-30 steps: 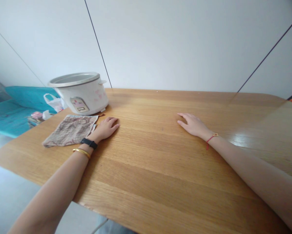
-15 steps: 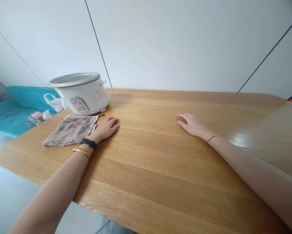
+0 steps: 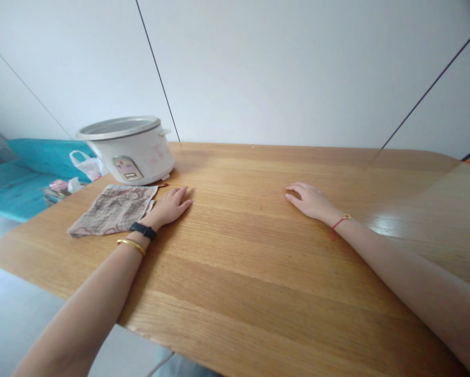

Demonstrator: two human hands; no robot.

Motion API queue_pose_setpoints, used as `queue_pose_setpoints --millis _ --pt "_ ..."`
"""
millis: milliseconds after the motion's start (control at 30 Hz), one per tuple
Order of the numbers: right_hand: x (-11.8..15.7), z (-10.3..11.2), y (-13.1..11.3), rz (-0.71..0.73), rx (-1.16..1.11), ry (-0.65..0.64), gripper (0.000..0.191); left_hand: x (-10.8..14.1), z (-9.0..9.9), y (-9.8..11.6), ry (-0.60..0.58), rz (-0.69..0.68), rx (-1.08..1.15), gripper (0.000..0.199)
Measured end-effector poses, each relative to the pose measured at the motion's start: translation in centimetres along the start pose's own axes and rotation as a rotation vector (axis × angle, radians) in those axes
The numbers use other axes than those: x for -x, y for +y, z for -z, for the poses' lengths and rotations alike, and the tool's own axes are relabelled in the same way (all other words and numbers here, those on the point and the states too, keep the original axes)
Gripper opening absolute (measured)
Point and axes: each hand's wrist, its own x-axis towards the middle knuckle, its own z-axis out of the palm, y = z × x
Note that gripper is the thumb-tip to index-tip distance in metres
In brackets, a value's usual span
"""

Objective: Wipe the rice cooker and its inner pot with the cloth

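I see the left hand (image 3: 169, 206), centre-left, and right hand (image 3: 311, 201), centre-right, both loosely spread, empty; a leftward sweep could rumple the cloth (image 3: 113, 210).

The left forearm (image 3: 91, 293) slants in from the lower left, the right forearm (image 3: 403, 272) from the lower right. The left hand (image 3: 169, 206) lies palm down, fingers (image 3: 181, 193) slightly spread; the right hand (image 3: 311, 201), also palm down, bends its fingers loosely, thumb (image 3: 295, 201) apart.
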Motion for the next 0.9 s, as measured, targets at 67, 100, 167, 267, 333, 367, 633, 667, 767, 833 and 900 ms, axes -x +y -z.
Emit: queue_pose_setpoints --millis 67,100,167,267,333,367,633,667,767,833,900 --pt "0.0 0.01 0.01 -0.002 -0.003 -0.003 0.039 0.02 0.03 0.03 -0.004 -0.001 -0.003 0.08" --pt "-0.01 0.02 0.01 -0.005 -0.004 -0.005 0.039 0.03 0.05 0.04 -0.007 -0.001 -0.006 0.08" --pt "-0.02 0.02 0.01 -0.011 -0.007 -0.006 0.038 0.02 0.08 0.05 -0.012 0.0 -0.01 0.08" --pt "-0.05 -0.03 0.05 -0.006 -0.011 -0.001 0.038 -0.03 0.06 -0.01 -0.003 -0.001 -0.006 0.079" --pt "-0.06 -0.1 0.12 0.002 -0.011 0.002 0.038 -0.07 0.0 -0.09 0.005 -0.004 -0.005 0.078" --pt "-0.06 -0.13 0.15 0.003 -0.01 0.003 0.039 -0.09 -0.05 -0.14 0.006 -0.006 -0.007 0.077" --pt "-0.03 0.01 0.04 0.002 -0.005 -0.003 0.041 -0.2 -0.43 -0.43 0.042 -0.016 -0.002 0.081" --pt "-0.02 0.04 -0.04 -0.006 -0.005 -0.001 0.042 -0.22 -0.42 -0.45 0.044 -0.021 0.001 0.08" --pt "0.03 0.1 -0.35 -0.039 -0.001 0.015 0.05 -0.32 -0.33 -0.51 0.031 -0.067 0.014 0.071" --pt "0.08 0.11 -0.55 -0.061 -0.003 0.025 0.056 -0.37 -0.28 -0.53 0.03 -0.087 0.022 0.067" --pt "0.11 0.11 -0.66 -0.073 -0.012 0.033 0.059 -0.37 -0.28 -0.51 0.035 -0.065 0.017 0.069"
